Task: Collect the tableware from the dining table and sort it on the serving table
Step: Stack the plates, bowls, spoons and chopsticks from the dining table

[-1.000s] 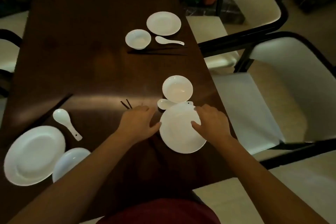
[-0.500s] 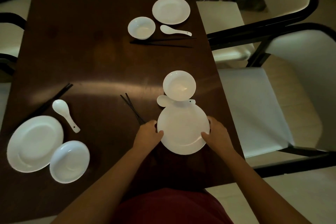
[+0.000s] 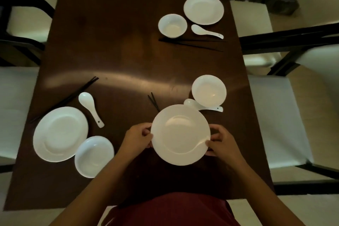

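Both hands — left hand (image 3: 136, 138), right hand (image 3: 222, 142) — clasp the plate (image 3: 180, 135) rim, fingers curled.

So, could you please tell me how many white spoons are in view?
3: one spoon by the left plate, one below the near-right bowl, partly behind the held plate, one far right.

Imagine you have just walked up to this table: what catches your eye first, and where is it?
First, the white plate at the near edge, gripped on opposite rims by the left hand and right hand. Next, the white bowl just beyond it, and another plate lying far left on the dark table.
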Demonstrator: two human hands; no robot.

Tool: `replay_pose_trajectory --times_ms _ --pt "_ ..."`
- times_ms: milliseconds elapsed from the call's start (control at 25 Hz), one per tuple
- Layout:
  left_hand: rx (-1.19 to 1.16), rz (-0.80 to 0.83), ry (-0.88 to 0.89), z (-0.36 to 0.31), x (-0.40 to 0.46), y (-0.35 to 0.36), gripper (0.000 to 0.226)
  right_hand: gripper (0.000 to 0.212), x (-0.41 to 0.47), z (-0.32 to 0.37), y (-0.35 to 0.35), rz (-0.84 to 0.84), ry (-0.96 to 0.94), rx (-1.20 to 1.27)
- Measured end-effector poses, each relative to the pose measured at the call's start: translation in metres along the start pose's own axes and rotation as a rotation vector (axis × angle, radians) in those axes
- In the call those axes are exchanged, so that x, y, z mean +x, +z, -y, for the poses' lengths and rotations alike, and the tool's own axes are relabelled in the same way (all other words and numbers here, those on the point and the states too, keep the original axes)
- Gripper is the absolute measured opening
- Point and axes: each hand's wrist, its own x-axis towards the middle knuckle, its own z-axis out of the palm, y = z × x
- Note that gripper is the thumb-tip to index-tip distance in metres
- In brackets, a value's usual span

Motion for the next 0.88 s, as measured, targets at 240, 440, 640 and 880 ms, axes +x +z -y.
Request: replay_pose_trajectory --times_ms 240,440,640,880 --pt "-0.179 -0.194 -0.021 0.005 0.041 -0.087 0.038 0.042 0.059 0.088 0.065 0.078 -0.13 0.003" --pt "-0.25 -0.257 -0.1 -0.003 0.107 -0.134 0.038 0.047 0.124 0.154 0.108 0.08 -0.194 -0.043" --pt "-0.263 -0.299 -0.104 -0.004 0.155 -0.152 0.036 0.043 0.171 0.182 0.127 0.058 -0.202 -0.101" --pt "-0.293 -0.323 -0.145 0.004 0.177 -0.149 0.036 0.042 0.197 0.186 0.139 0.012 -0.163 -0.184"
